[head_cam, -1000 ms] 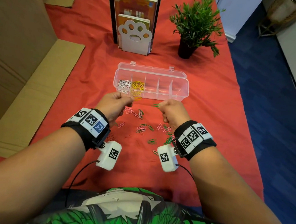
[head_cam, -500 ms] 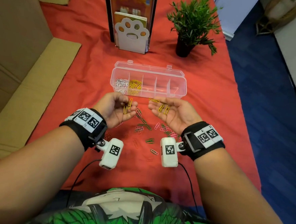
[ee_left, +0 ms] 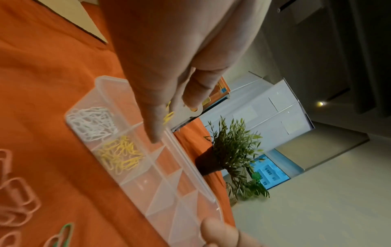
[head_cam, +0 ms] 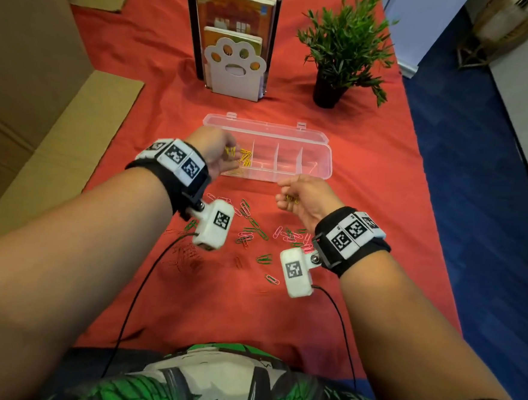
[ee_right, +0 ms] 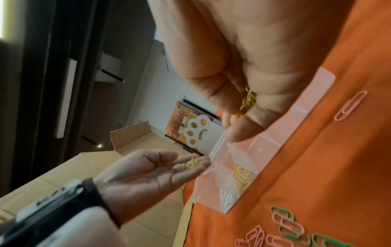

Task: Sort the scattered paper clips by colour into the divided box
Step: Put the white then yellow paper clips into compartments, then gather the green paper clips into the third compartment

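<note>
- While both hands work at the box, the nearest part of the red-cloth table carries the unsorted remainder: loose pink and green wire paper clips scattered between the two wrists, none of them yet boxed as far as the views show.
- Right hand: held just in front of the box's near wall, fingers curled round a small bunch of yellow paper clips resting in the palm.
- Left hand: raised over the left end of the box, palm up and fingers nearly straight, with a few yellow clips lying loose on the fingers; it appears poised to tip them in.
- Clear plastic divided box, lid open, lying across the table: the end compartment holds white paper clips, the next one a heap of yellow paper clips; the remaining compartments look empty.
- Judged progress: white done, yellow nearly finished, pink and green left, so roughly half remains.
- Behind the box: a white paw-shaped bookend with books, and a small potted green plant.
</note>
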The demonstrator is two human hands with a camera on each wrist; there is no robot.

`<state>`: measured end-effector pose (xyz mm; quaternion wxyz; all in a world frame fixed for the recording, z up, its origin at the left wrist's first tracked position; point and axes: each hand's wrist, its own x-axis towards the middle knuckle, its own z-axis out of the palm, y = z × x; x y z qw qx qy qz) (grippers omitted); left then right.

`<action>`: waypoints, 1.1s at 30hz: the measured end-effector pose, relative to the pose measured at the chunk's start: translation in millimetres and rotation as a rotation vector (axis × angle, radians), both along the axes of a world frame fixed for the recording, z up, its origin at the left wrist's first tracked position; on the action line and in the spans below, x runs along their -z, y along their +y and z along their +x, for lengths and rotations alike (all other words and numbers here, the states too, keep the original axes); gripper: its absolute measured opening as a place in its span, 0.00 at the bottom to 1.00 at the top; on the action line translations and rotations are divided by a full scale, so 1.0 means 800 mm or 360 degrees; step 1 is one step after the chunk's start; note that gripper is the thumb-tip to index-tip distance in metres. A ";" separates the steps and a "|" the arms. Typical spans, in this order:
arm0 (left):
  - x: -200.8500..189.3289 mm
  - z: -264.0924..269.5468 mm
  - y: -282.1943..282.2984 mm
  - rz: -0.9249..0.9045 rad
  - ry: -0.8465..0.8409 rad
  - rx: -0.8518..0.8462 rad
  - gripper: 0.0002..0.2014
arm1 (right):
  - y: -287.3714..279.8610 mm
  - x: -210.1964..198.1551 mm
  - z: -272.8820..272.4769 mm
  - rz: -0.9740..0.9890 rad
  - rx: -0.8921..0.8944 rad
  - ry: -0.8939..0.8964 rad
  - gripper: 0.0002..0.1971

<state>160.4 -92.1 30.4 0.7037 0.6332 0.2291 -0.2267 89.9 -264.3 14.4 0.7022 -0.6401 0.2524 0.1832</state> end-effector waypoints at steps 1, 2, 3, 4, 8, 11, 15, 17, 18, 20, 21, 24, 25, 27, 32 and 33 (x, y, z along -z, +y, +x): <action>-0.004 0.007 0.000 0.0003 0.0007 -0.0024 0.09 | -0.002 0.001 0.003 -0.0040 -0.0017 -0.0003 0.16; -0.006 0.012 0.000 -0.0010 0.0011 -0.0028 0.10 | -0.003 0.003 0.005 -0.0083 -0.0042 -0.0002 0.17; -0.007 0.013 0.001 -0.0033 0.0010 -0.0021 0.12 | -0.004 0.004 0.006 -0.0130 -0.0074 0.0003 0.17; -0.007 0.012 0.002 -0.0052 0.0004 -0.0004 0.13 | -0.004 0.006 0.008 -0.0177 -0.0102 0.0012 0.17; 0.004 -0.002 0.008 -0.0029 -0.0097 -0.0025 0.10 | 0.003 0.009 0.022 -0.0395 -0.0221 -0.0047 0.19; 0.013 -0.028 0.019 0.0192 -0.0216 -0.0029 0.11 | 0.021 -0.001 0.041 -0.0541 -0.0236 -0.0306 0.20; 0.042 -0.071 0.052 0.0638 -0.0340 0.0116 0.17 | 0.064 -0.011 0.071 -0.0774 -0.0201 -0.0759 0.22; 0.052 -0.092 0.068 0.0840 -0.0383 0.0212 0.17 | 0.086 -0.011 0.083 -0.0913 -0.0287 -0.0907 0.21; 0.056 -0.101 0.075 0.0946 -0.0393 0.0258 0.16 | 0.095 -0.011 0.088 -0.1002 -0.0431 -0.0893 0.22; 0.064 -0.114 0.089 0.1086 -0.0410 0.0351 0.14 | 0.106 -0.009 0.092 -0.1222 -0.0831 -0.0710 0.28; 0.067 -0.121 0.096 0.1141 -0.0408 0.0390 0.14 | 0.109 -0.010 0.092 -0.1303 -0.0955 -0.0629 0.30; 0.076 -0.134 0.113 0.1330 -0.0403 0.0474 0.11 | 0.105 -0.012 0.084 -0.1368 -0.0928 -0.0609 0.30; 0.079 -0.137 0.116 0.1373 -0.0405 0.0488 0.10 | 0.101 -0.012 0.077 -0.1359 -0.0890 -0.0635 0.27; 0.083 -0.142 0.117 0.1432 -0.0408 0.0514 0.09 | 0.087 -0.008 0.060 -0.1316 -0.0839 -0.0652 0.19; 0.087 -0.137 0.101 0.1547 -0.0527 0.0633 0.11 | 0.044 0.022 -0.003 -0.1476 -0.0985 -0.0471 0.12; 0.089 -0.135 0.097 0.1574 -0.0558 0.0671 0.11 | 0.037 0.032 -0.016 -0.1526 -0.1037 -0.0439 0.12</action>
